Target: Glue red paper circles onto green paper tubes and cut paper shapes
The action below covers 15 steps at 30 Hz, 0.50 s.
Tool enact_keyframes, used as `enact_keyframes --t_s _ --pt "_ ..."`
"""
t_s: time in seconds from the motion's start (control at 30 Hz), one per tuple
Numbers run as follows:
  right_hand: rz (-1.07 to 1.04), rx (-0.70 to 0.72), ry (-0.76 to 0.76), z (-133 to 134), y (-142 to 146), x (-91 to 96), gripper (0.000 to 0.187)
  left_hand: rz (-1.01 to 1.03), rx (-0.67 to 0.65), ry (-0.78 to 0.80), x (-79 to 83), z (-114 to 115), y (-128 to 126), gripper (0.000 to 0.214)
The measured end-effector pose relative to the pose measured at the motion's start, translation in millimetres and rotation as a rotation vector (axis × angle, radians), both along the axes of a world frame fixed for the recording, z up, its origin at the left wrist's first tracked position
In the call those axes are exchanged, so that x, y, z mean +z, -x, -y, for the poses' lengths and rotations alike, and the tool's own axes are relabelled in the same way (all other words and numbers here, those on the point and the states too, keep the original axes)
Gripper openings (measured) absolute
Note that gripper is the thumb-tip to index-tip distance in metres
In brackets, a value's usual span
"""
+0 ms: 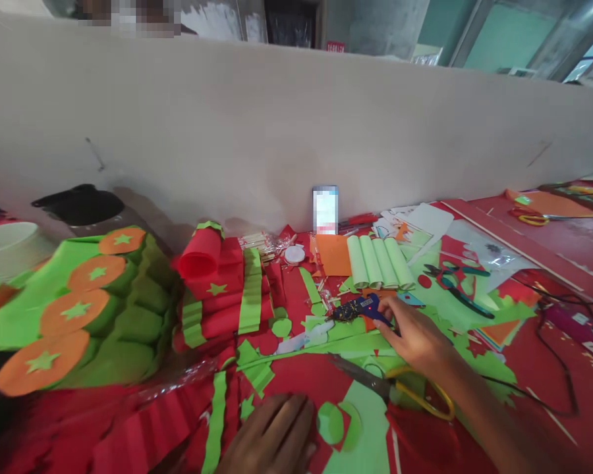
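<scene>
My right hand (412, 336) has its thumb and fingers closed on a dark blue glue gun (356, 307) with a small red light. The gun's dark nozzle points left over green paper scraps. My left hand (271, 434) lies on the red paper at the bottom middle, fingers stretched out; what is under them is hidden. Just right of it are round light green paper pieces (331, 423). Scissors with yellow handles (422, 393) lie below my right hand. A small green paper star (247, 407) is beside my left hand.
Orange-and-green paper rolls with stars (74, 309) stand left, near red rolls (222, 289). Pale green rolls (379, 262) and a phone (325, 209) stand at the back by a board (257, 131). Pliers (462, 289), a purple tool (576, 326) and cords lie right.
</scene>
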State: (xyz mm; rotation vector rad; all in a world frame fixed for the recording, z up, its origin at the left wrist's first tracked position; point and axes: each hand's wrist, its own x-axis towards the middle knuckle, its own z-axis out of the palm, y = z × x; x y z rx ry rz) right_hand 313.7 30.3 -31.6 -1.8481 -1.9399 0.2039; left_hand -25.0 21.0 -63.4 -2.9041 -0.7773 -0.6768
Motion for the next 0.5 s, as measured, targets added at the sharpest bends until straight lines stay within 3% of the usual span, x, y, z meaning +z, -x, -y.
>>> enact_keyframes --t_s 0.13,0.23,0.37,0.5 --pt "-0.009 0.04 -0.07 3 16 15.8 0.002 0.027 -0.007 0.079 17.6 2 -9 0.025" --pt "-0.029 0.145 -0.034 10 39 27.9 0.011 0.028 -0.023 0.098 27.0 3 -10 0.024" --pt "0.052 0.399 0.113 21 70 34.1 0.006 0.022 -0.085 0.069 29.3 1 -9 0.024" --pt "0.126 0.429 0.165 27 81 32.9 0.017 0.031 -0.127 0.0 27.4 -3 -8 0.027"
